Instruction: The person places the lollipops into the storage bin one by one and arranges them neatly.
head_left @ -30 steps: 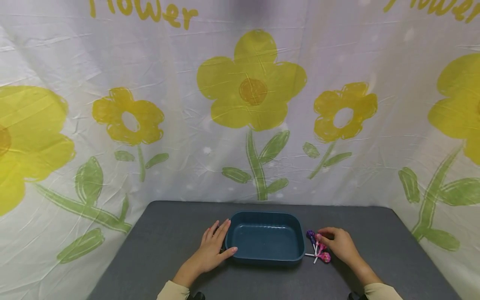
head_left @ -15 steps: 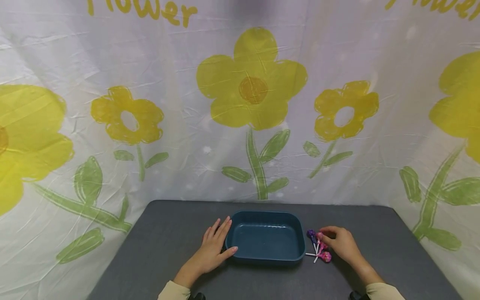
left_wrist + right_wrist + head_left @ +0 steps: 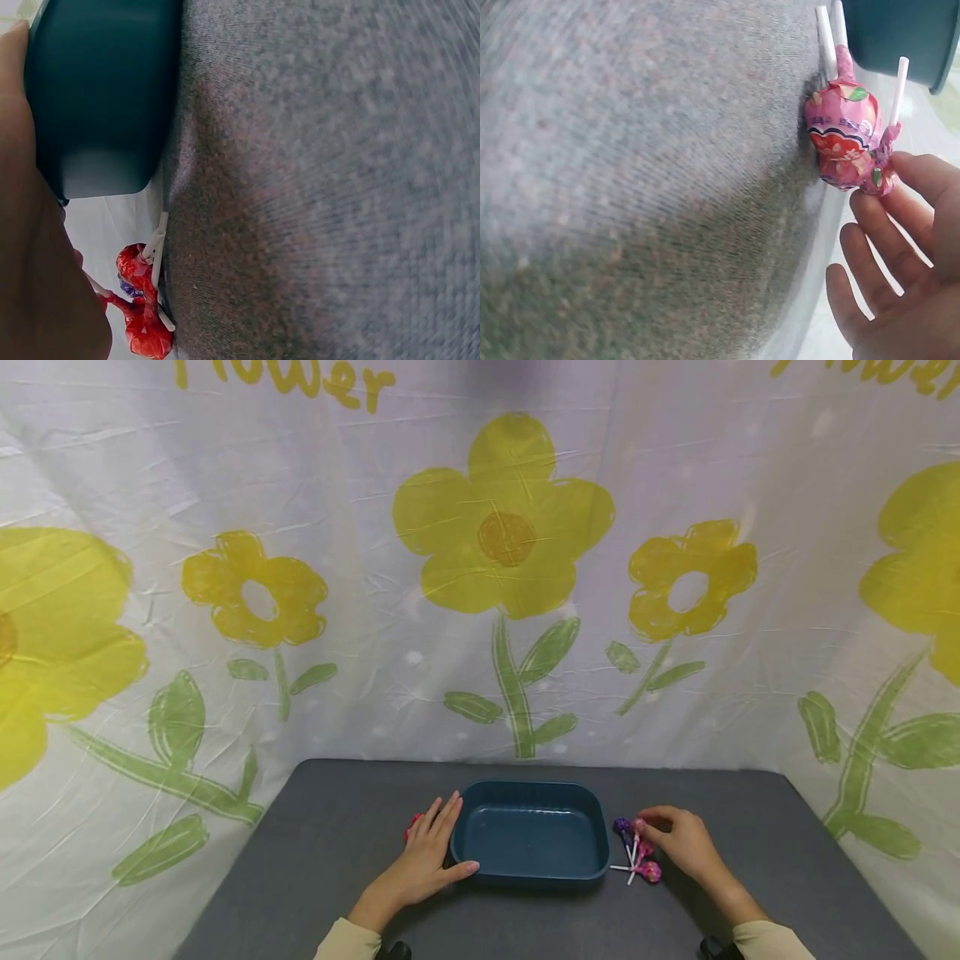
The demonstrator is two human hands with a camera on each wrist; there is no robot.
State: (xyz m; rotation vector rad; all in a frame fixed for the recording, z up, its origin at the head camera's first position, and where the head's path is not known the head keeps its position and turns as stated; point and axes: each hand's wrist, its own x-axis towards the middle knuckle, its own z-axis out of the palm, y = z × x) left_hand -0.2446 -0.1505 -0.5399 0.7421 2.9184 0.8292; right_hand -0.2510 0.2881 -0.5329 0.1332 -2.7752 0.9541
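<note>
A dark teal rectangular dish (image 3: 531, 878) stands on the table. My left hand (image 3: 424, 860) rests along its left side, fingers extended, with the thumb at the front rim. Red-wrapped lollipops (image 3: 150, 337) lie beyond that hand, mostly hidden in the head view; a bit of purple wrapper (image 3: 129, 288) shows among them. Right of the dish, my right hand (image 3: 684, 843) pinches the head of a pink lollipop (image 3: 883, 178) between thumb and index finger, its other fingers loosely spread. Close by are another pink lollipop (image 3: 844, 135) and a purple one (image 3: 621, 826), their white sticks crossing.
The grey cloth-covered table (image 3: 360, 793) ends at a back edge against a white hanging sheet (image 3: 375, 693) printed with yellow flowers. Lollipop sticks (image 3: 621, 868) reach up to the dish's right side.
My right hand has risen slightly, and the pinched pink lollipop's head has shifted up with it. Red wrapper now shows beside my left fingers; my left thumb has slid slightly right.
</note>
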